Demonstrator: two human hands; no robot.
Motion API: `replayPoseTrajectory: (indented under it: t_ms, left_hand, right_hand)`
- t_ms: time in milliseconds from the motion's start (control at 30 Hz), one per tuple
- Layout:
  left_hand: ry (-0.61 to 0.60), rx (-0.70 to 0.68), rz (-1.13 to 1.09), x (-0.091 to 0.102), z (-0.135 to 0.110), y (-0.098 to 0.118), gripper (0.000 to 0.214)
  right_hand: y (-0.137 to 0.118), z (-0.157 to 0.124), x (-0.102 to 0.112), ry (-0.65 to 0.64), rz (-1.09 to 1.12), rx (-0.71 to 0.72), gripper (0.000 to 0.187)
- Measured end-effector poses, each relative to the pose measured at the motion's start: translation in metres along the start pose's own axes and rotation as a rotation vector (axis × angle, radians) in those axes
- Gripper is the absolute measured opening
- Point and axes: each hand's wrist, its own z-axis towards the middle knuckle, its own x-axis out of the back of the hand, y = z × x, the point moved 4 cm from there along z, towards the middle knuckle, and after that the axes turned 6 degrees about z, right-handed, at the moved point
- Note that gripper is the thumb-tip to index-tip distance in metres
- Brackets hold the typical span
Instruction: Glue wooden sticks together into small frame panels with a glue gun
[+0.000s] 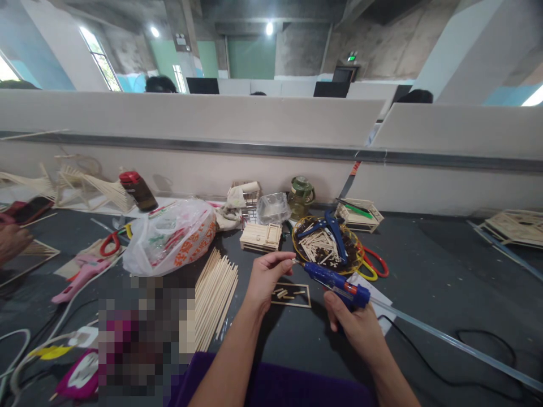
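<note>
In my right hand (354, 319) is a blue hot glue gun (335, 282), its nozzle pointing left and a long clear glue stick (445, 342) running out of its back. My left hand (268, 280) is pinched at the nozzle tip, around a tiny pale piece that is mostly hidden by the fingers. Below the hands, a small rectangular frame of thin wooden sticks (310, 295) lies on the dark table, with several short stick pieces (282, 293) inside it. A bundle of long wooden sticks (216, 299) lies left of my left forearm.
Behind the glue gun stands a basket (360, 263) of short sticks with blue pliers (337, 240); red-and-yellow-handled scissors (375, 261) lie beside it. A small stick model (261, 237), plastic bag (169, 237) and green bottle (301, 195) stand farther back. Another person's hand (14, 243) is at far left.
</note>
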Motion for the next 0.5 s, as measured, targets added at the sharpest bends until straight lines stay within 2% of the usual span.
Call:
replayPoseTrajectory:
  t_ms: [500]
  left_hand:
    - [0.026, 0.006, -0.059, -0.0016, -0.0001, 0.0028, 0.027]
  right_hand:
    - [0.0006, -0.0016, -0.0008, 0.091, -0.001, 0.005, 0.052]
